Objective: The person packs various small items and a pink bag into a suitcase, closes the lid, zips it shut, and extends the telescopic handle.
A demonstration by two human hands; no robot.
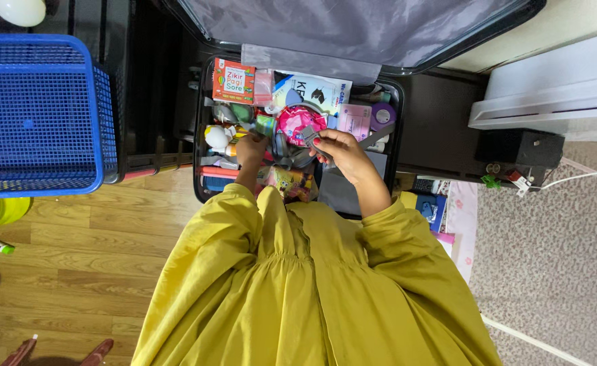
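Open suitcase (393, 122) packed full; no free gap among contents. Raised lid (353, 30) blocks approach from the far side. Blue basket (37, 115) obstructs left. Wooden floor (95, 264) near left offers passage.

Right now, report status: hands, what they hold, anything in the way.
Right hand pinching grey strap buckle. Left hand down among items in open suitcase, grip unclear. Pink round packet under buckle.

Mustard-yellow dress (298, 285), bright blue mesh basket (37, 115), black suitcase (198, 129) with grey lining, pink round packet (297, 122), red-and-green box (233, 80), brown woodgrain floor (88, 257), speckled grey-beige carpet (549, 251)
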